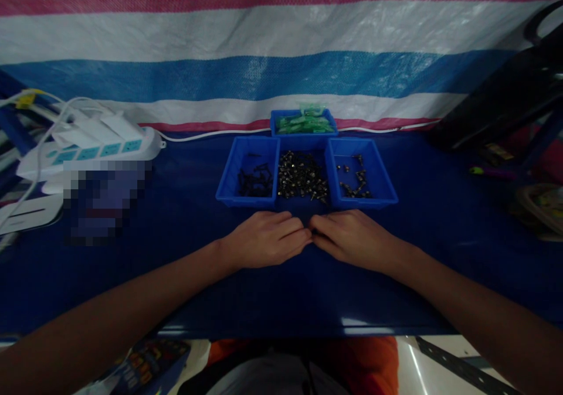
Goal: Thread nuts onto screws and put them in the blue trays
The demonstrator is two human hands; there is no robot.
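My left hand (273, 239) and my right hand (349, 238) meet fingertip to fingertip just in front of the blue bins. Both are closed in a pinch, and whatever small item lies between the fingers is hidden. Behind them a pile of small metal screw-like parts (301, 175) lies on the table. On its left stands a blue bin (225, 178) with dark screw-like pieces (255, 181). To the right, another blue bin (385, 181) holds several shiny metal parts (358, 184).
A smaller blue bin (303, 133) with green plastic packets (305, 121) sits behind the pile. A white power strip (149, 143) with plugged-in chargers is at the left. A dark cylindrical object (488, 96) leans at the right. The blue table's front edge (308, 330) runs near my body.
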